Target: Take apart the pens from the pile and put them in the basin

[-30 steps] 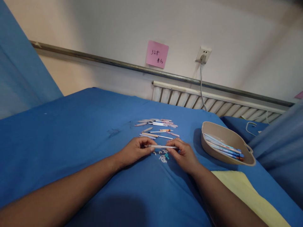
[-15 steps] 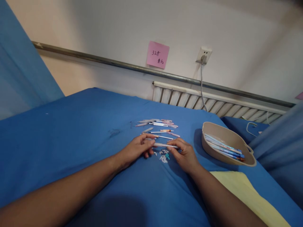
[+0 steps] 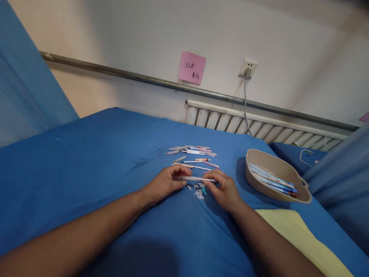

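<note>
A slim pen (image 3: 195, 178), pale in the barrel, lies crosswise between my hands above the blue cloth. My left hand (image 3: 165, 184) has its fingers bent around the pen's left end, thumb below and forefinger above. At the other end, my right hand (image 3: 224, 189) pinches the pen between thumb and fingers. Just under it is a small heap of white bits (image 3: 198, 194) with a teal piece (image 3: 204, 190) among them. Beyond my hands, pen parts lie in loose rows: white refills (image 3: 192, 152), greyish barrels (image 3: 180, 158) and pink-patterned barrels (image 3: 211, 164).
To the right stands a beige basket (image 3: 302, 194) with several blue and white pens inside. A yellow cloth (image 3: 296, 227) lies near my right forearm. Behind the blue-covered surface (image 3: 86, 161) are a radiator (image 3: 219, 115), a metal rail (image 3: 138, 80) and a plugged-in cable (image 3: 246, 104).
My left hand has shifted on the pen: its thumb has dropped below the barrel and more of the pen's left part shows. My right hand has stayed nearly in place.
</note>
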The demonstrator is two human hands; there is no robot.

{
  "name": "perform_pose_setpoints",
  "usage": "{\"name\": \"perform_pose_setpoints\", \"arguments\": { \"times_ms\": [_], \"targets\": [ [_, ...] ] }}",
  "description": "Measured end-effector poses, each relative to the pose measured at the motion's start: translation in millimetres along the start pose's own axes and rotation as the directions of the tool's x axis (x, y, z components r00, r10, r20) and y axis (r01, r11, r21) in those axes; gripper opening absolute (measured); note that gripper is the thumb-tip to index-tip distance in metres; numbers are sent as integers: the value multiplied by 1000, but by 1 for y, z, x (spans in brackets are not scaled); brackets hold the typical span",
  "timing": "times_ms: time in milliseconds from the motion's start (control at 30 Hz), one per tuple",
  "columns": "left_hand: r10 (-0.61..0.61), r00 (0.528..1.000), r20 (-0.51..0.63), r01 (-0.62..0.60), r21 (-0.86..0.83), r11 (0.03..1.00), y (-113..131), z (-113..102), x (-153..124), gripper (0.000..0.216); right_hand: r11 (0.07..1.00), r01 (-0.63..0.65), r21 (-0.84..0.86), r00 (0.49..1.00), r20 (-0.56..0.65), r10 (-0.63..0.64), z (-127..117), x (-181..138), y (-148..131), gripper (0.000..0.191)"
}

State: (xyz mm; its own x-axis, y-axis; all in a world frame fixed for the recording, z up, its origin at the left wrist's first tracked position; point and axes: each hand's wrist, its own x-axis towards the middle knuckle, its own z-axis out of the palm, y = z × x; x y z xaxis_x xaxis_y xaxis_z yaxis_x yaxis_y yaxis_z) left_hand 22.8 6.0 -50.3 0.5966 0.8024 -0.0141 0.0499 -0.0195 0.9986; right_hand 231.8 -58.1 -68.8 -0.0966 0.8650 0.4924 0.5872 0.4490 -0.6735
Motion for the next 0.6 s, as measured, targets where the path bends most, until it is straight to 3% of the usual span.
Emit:
{"name": "perform_pose_setpoints", "arguments": {
  "times_ms": [67, 167, 267, 367, 500, 600],
  "targets": [
    [-20, 1000, 4, 20, -34, 999, 1, 0, 0, 40, 1000, -1, -2, 1000, -3, 1, 0, 0, 0, 13],
    [-136, 990, 46, 137, -12, 991, 0, 0, 0, 31, 1000, -2, -11, 1000, 7, 2, 0, 0, 0, 13],
    [-72, 997, 39, 71, 20, 997, -1, -1, 1, 23, 1000, -6, -15, 1000, 14, 6, 0, 0, 0, 13],
    [10, 1000, 1, -10, -11, 1000, 1, 0, 0, 36, 1000, -15, -11, 1000, 15, 15, 0, -1, 1, 12],
    [-121, 991, 56, 121, -8, 993, 2, 1, 0, 34, 1000, -12, -12, 1000, 11, 12, 0, -1, 1, 12],
    [-119, 992, 46, 116, 80, 990, 3, 0, 1, 27, 999, -13, -43, 1000, 6, 14, 0, 1, -1, 11]
  ]
}}
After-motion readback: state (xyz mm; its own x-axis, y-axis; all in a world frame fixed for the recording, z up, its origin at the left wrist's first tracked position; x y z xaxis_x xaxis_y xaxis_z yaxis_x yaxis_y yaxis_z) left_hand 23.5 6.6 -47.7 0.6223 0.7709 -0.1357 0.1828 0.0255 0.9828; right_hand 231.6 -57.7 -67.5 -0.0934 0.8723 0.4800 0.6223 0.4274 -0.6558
